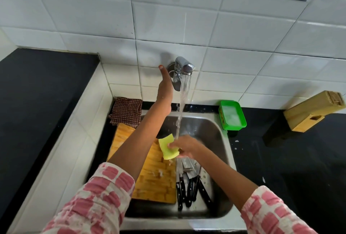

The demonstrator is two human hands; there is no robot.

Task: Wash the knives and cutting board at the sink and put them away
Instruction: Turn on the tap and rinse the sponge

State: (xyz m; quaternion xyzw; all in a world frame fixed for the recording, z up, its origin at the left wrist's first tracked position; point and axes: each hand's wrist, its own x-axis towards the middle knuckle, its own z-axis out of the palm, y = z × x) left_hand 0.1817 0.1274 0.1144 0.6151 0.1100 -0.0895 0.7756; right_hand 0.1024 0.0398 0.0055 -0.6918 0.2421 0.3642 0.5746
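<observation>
- Head view looks down on a steel sink (222, 140) set in a black counter, with white wall tiles behind it.
- Left hand (165, 86) reaches far up to the wall tap (182, 69); its fingers are stretched out straight and lie beside the tap's lever, just left of the spout — whether they actually press the lever cannot be told from this angle.
- Water runs from the tap in a steady stream (182, 106) down into the sink.
- Right hand (185, 145) is under the stream, fingers curled round a yellow-green sponge (167, 148), which sticks out to the left of the hand.
- Wooden cutting board (155, 179) lies in the left part of the sink, tilted against the left wall, partly hidden by the left forearm; its surface is wet.
- Several black-handled knives (188, 187) lie in a bunch on the sink floor just right of the board, handles toward the near edge, blades pointing far, under the right hand.
- Checked red-and-white cloth (126, 111) sits at the far left corner of the sink, touching the board's far end.
- Green tub of soapy water (233, 115) stands on the counter at the far right corner of the sink.
- Wooden knife block (312, 111) stands farther right, near the wall.
- Both sleeves are pink-and-white checked — pushed back from the wrists.
</observation>
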